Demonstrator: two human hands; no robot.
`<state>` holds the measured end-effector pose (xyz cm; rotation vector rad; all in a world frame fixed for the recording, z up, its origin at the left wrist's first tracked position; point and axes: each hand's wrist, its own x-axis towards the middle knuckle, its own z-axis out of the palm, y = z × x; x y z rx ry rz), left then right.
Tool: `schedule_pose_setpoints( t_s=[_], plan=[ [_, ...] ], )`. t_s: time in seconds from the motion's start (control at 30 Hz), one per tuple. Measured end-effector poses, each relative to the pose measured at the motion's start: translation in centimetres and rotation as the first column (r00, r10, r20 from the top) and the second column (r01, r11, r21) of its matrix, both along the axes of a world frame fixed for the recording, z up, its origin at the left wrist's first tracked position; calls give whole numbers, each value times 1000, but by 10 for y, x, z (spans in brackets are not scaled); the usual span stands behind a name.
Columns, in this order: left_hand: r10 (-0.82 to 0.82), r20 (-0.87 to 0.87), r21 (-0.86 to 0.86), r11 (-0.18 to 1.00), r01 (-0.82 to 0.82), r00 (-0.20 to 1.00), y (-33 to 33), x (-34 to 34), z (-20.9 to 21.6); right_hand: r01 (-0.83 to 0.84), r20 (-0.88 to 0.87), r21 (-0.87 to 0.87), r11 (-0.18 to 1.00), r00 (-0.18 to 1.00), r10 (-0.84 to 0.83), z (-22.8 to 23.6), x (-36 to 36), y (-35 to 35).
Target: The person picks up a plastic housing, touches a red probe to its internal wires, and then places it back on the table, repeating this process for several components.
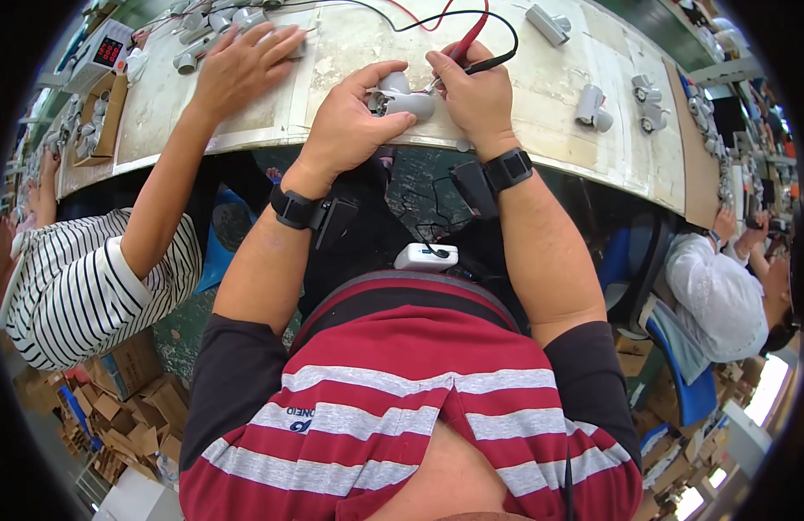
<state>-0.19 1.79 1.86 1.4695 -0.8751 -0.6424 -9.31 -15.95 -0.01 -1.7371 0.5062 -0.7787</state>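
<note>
My left hand (345,122) is closed around a light grey plastic housing (410,106), a short rounded cylinder with a round part joined at its side. The housing is held just above the table near its front edge, its open end toward my left palm. My right hand (482,102) pinches a red test probe (468,43) and a black test probe (490,63) together. Their tips reach the right side of the housing; small wires seem to be there, but the exact contact is too small to tell.
More grey housings lie on the worktable (523,108), among them one housing (548,24) at the back and another housing (593,108) at right. A co-worker's hand (250,65) rests by a pile at left, near a power supply (102,54) and a cardboard box (117,117).
</note>
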Motion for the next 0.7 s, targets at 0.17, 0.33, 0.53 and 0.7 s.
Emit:
schedule_pose_setpoints(
  t_s=[0.17,0.33,0.53,0.7],
  plan=[
    [-2,-44,-49,999,0,999,2,-2,-5,17,-22,-43,999,1000,-18,-2,1,2],
    [-29,-50,-54,998,26,998,2,1,-6,28,-28,-102,994,999,-31,0,0,2],
    [-30,-48,-89,996,26,998,2,1,-10,33,-19,-132,991,999,-36,-3,2,0],
    [-6,2,-92,996,6,1000,2,1,-15,33,-23,-132,991,999,-37,-6,2,0]
  ],
)
